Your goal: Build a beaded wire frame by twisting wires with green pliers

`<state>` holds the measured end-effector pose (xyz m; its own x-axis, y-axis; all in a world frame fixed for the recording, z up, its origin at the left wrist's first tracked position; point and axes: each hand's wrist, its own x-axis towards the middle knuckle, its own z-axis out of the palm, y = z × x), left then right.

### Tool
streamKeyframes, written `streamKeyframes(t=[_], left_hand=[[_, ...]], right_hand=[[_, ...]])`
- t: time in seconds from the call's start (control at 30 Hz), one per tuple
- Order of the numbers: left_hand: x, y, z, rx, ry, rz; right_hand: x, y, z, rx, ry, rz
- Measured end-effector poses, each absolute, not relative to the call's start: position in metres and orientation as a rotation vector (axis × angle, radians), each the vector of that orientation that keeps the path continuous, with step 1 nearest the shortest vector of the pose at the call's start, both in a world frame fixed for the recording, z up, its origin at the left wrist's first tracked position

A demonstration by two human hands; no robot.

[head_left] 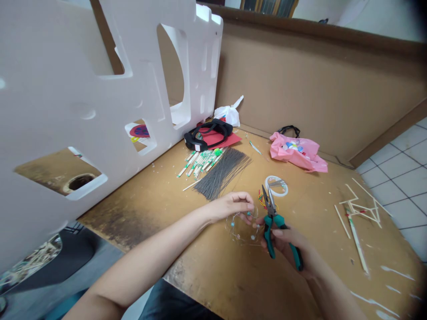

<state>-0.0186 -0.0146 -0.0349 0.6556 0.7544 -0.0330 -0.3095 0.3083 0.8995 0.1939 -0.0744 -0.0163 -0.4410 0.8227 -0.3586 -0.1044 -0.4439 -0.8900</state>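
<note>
My left hand (236, 206) is closed, thumb and fingers pinching a thin wire strung with small beads (252, 237). The wire bends into a loose loop below that hand, with pale blue and clear beads spaced along it. In my right hand (283, 242) are needle-nose pliers (273, 218) with teal and black handles, their jaws pointing up and away, slightly parted. Nothing sits between the jaws that I can make out. Fingertips of the right hand are close to the beaded wire; whether they also hold it is unclear. Just beyond the pliers lies a white ring-shaped roll (276, 186).
Dark thin sticks (222, 173) and wrapped chopsticks (200, 162) lie beyond my left hand, near a black headset (210, 134). A pink bag (296, 153) holds colourful pieces. Joined wooden sticks (363, 209) lie right. A white plastic panel (143, 98) stands left.
</note>
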Motion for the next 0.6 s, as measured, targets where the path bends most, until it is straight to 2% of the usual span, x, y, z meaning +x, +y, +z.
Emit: streamKeyframes(t=[0.6], left_hand=[[-0.015,-0.017,-0.033,0.876,0.435,0.802]], right_hand=[[0.194,-0.071,-0.007,-1.019,-1.083,1.986]])
